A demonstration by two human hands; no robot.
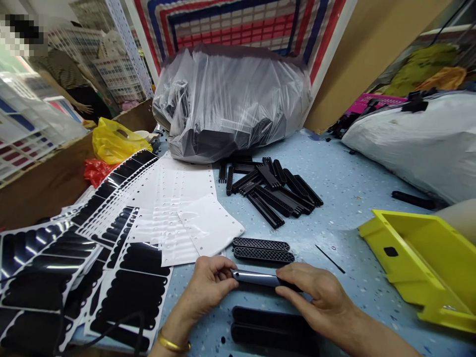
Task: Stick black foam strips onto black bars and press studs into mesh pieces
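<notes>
At lower centre, the left hand (213, 283) pinches the left end of a glossy dark strip (257, 278), thumb to fingers, and the right hand (320, 293) its right end. 2 textured strips (263, 254) lie just above; sticker sheets (137, 292) crowd lower left, a yellow bin (403, 271) lower right, and a bulging bag (238, 106) blocks upper centre.

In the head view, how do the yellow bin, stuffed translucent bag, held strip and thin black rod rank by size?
1. Stuffed translucent bag
2. Yellow bin
3. Held strip
4. Thin black rod
</notes>
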